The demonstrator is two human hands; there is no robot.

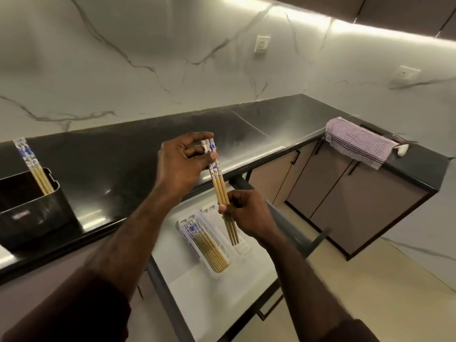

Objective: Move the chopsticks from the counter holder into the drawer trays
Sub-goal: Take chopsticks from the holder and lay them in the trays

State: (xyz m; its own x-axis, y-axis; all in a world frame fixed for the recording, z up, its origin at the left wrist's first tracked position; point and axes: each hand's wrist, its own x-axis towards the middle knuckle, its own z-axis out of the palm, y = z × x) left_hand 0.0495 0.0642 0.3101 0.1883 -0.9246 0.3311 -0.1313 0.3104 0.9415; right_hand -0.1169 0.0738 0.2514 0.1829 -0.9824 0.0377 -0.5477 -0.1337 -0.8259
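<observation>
Above the open drawer (222, 287), both hands — left hand (181, 166), right hand (246, 213) — gripping chopsticks (220, 186)

The chopsticks (220, 183) were light brown wood with white tops that had blue flower shapes on them. The bench (118, 164) was shiny black, the holder (32, 211) was black too, and the trays (222, 265) in the drawer were white. The wall (148, 58) was white with thin grey lines, and the cloth (357, 141) had small purple and white checks.
</observation>
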